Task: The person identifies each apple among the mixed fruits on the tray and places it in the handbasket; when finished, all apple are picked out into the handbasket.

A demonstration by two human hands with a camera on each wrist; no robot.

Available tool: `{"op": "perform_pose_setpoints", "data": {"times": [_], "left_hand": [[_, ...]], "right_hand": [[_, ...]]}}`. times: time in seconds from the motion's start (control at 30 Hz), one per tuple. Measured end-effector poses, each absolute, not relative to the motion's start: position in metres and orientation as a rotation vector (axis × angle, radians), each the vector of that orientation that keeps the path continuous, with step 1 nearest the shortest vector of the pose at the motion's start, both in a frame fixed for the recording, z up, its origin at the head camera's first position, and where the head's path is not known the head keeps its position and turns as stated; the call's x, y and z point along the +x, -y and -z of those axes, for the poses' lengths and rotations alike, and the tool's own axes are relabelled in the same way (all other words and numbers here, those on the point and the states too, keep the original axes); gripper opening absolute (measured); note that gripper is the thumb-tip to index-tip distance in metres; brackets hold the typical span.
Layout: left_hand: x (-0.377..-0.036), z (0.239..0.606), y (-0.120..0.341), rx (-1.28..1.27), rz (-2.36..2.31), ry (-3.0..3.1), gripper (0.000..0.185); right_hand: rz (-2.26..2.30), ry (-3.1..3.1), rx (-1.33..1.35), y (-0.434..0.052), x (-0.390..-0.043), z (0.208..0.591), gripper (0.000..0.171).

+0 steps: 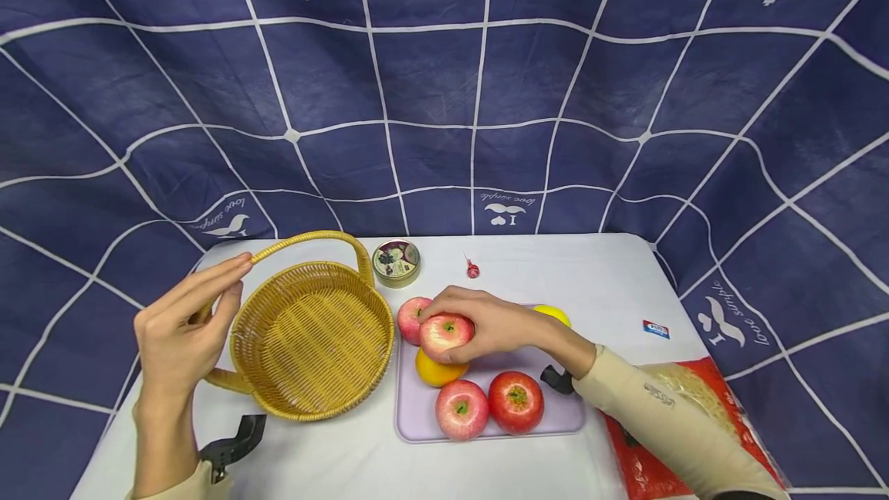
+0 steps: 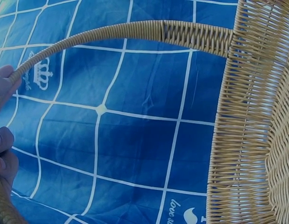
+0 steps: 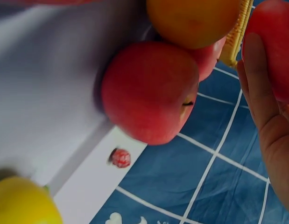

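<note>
My left hand (image 1: 184,322) holds the handle (image 2: 107,35) of a round wicker basket (image 1: 246,315) at its left side, with nothing lying in the basket. My right hand (image 1: 489,322) grips a pinkish-red apple (image 1: 444,336), also seen as a red apple (image 3: 275,51) in the right wrist view. This apple is over the left part of a lilac tray (image 1: 566,424), just right of the basket. Partly covered by it are an orange (image 1: 434,371) and another apple (image 1: 411,319). A pink apple (image 1: 461,410) and a deep red apple (image 1: 517,402) lie at the tray's front.
A yellow fruit (image 1: 553,315) sits at the tray's back right, partly behind my wrist. Behind stand a round tin (image 1: 397,263) and a red wrapped lollipop (image 1: 473,270). To the right lie a small red-blue packet (image 1: 656,329) and a red bag (image 1: 715,384) under my sleeve.
</note>
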State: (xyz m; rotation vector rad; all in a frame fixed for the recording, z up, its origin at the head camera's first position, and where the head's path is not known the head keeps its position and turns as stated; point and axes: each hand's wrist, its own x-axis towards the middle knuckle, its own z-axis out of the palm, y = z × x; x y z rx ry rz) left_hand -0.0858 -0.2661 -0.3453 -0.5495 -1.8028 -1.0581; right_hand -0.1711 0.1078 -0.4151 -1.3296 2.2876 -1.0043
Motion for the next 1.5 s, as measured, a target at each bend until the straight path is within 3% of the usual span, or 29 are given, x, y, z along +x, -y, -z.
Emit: {"op": "perform_pose_setpoints", "data": {"times": [0.53,0.83,1.5], "left_hand": [[-0.086,0.345,0.266,-0.542,1.061,1.808,0.013],[-0.091,0.355,0.277,-0.553,1.068,1.803,0.014],[-0.083,0.343,0.266,-0.532,0.986,1.861,0.015]], "right_hand": [[0.980,-2.271,-1.415,-0.074,-0.179,0.408,0.052],[0.943,-2.283,-1.416,-0.055,-0.182,0.406,0.062],[0.907,-2.288,-1.441,-0.021,-0.189,0.406,0.067]]}}
